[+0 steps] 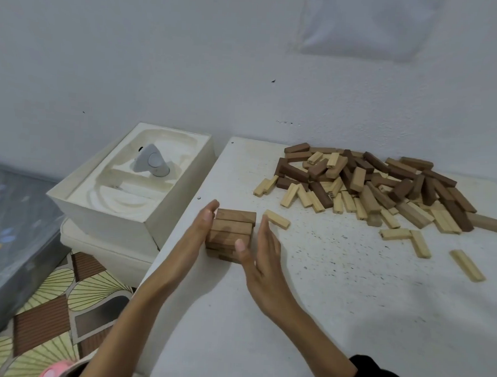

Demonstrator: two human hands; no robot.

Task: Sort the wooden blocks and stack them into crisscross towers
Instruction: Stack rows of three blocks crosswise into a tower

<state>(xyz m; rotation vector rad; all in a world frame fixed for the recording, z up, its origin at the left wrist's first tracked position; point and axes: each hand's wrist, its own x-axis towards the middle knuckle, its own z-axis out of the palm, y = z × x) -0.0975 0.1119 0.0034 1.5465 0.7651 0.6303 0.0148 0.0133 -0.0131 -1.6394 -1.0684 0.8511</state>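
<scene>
Head view: short tower of mid-brown wooden blocks (231, 234) sits near left edge of speckled white surface (307, 306). Left hand (202, 229) flat, fingers straight, pressed vs tower's left side; right hand (260, 246) open, palm just beside right side, thumb on front. Neither grips anything. Step, prob.: squaring layers. Mixed pile of light, mid & dark wooden blocks (365, 185) far right, well apart. Next: fetch matching-colour blocks, lay crosswise w/o nudging tower.

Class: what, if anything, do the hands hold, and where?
Both hands, left hand and right hand, flank the brown block tower at its sides, palms open; nothing is lifted.
</scene>
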